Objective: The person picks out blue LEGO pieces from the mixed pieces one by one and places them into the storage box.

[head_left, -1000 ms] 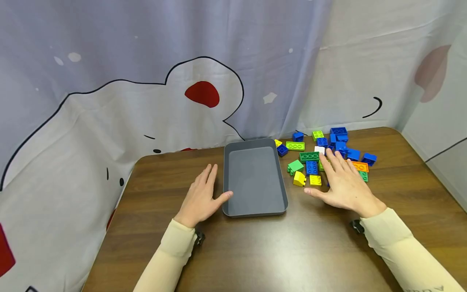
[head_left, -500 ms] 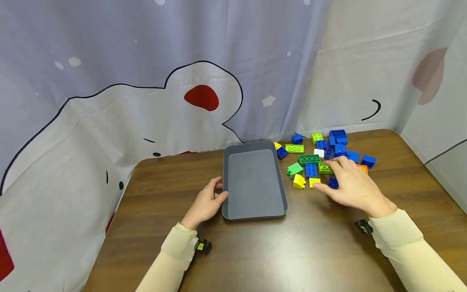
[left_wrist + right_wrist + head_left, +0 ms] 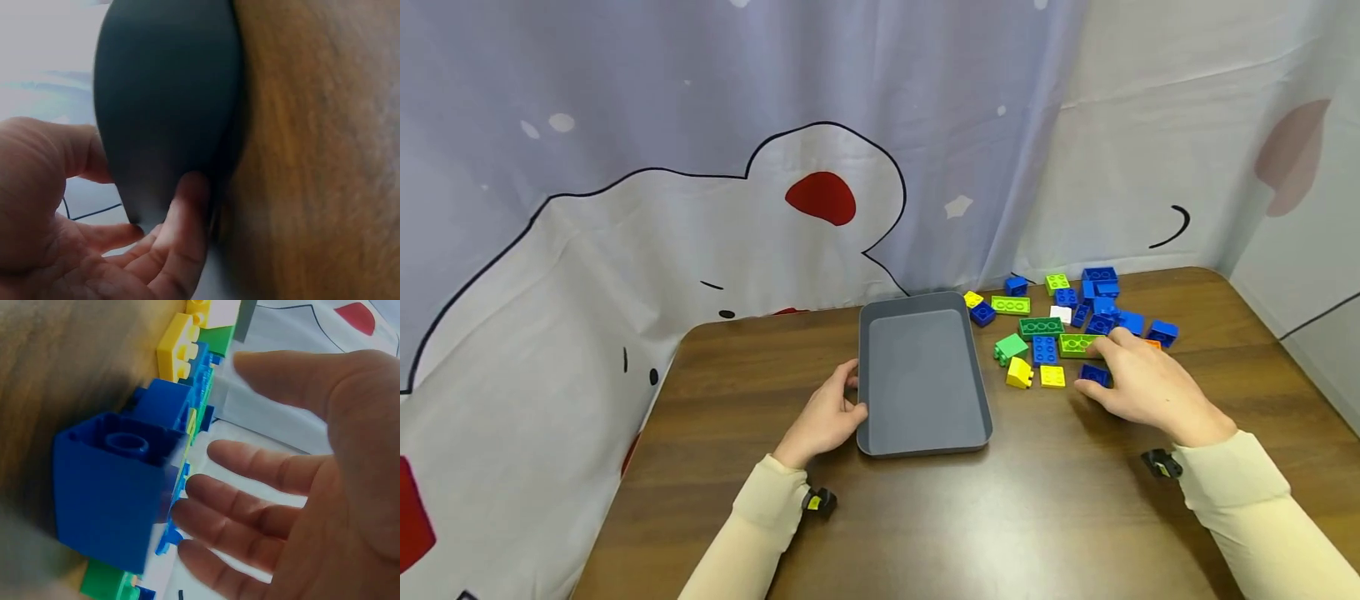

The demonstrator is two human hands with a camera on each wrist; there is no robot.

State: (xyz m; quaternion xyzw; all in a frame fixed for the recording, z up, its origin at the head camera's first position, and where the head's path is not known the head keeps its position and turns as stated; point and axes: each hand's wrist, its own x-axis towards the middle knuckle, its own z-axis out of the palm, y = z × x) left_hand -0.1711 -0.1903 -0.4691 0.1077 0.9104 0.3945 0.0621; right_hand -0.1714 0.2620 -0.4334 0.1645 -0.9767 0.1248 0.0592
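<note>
The left hand pinches the left wall of a grey rectangular tray, thumb at the rim and fingers along the outside. The left wrist view shows the fingers against the tray's dark outer wall. Over the toy building bricks, the right hand hovers palm down, thumb and fingers apart with nothing between them. A dark blue brick lies by its thumb, and a lime brick reaches to its fingertips. In the right wrist view a large blue brick stands before the fingers; the hand hides it from the head camera.
Several more bricks spread right of the tray, among them a yellow square brick, a green brick and a white brick. A patterned curtain hangs behind the wooden table.
The left hand has moved from beside the tray to a pinch on its left wall. The right hand has drawn back right and nearer, its fingers bending down, uncovering several bricks.
</note>
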